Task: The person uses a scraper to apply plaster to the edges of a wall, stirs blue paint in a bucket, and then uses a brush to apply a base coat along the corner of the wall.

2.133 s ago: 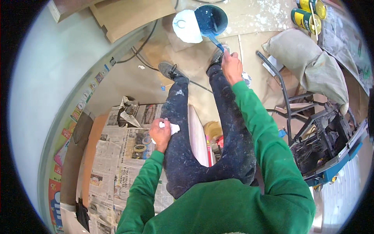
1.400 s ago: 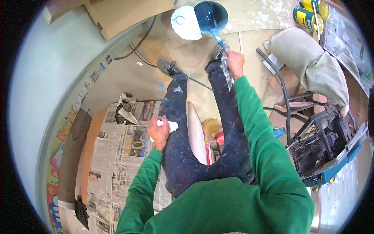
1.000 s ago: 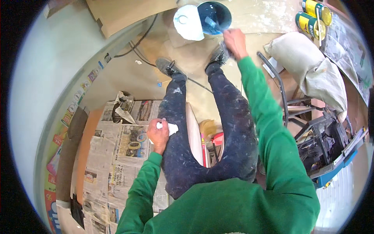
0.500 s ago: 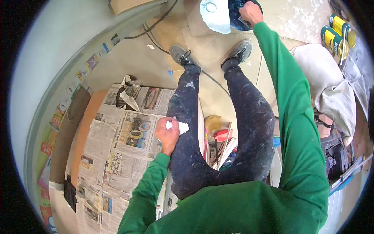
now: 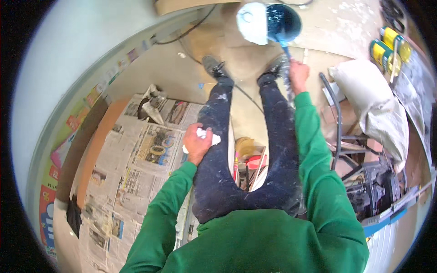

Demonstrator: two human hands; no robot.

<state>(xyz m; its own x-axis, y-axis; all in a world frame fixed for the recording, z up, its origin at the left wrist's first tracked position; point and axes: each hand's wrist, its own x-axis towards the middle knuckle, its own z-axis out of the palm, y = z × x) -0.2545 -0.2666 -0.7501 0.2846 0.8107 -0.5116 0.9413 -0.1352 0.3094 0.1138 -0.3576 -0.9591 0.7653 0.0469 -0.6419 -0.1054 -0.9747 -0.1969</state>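
Resting on my left thigh, my left hand (image 5: pixel 197 144) is closed around a crumpled white cloth or paper (image 5: pixel 210 136). My right arm reaches forward, and my right hand (image 5: pixel 298 76) grips a long thin blue tool (image 5: pixel 284 44), smeared by motion, whose kind I cannot make out. Its far end lies over the near rim of a round container (image 5: pixel 297 22) with a dark blue inside. A pale, flat-edged piece (image 5: pixel 251 23) covers the container's left part. Below my right hand, a blurred greyish streak (image 5: pixel 287 84) passes in front of my right shoe.
Newspaper sheets (image 5: pixel 136 182) cover a surface on my left. Wood strips and a red object (image 5: pixel 256 161) lie between my legs. To the right are a white sack (image 5: pixel 371 100), yellow-green cans (image 5: pixel 381 51) and a dark metal frame (image 5: pixel 337 123). A cable (image 5: pixel 191 29) crosses the floor.
My right hand has drawn back from inside the container toward me, bringing the blue tool over the rim. My left hand stays on my thigh with the white cloth or paper. The view has shifted slightly.
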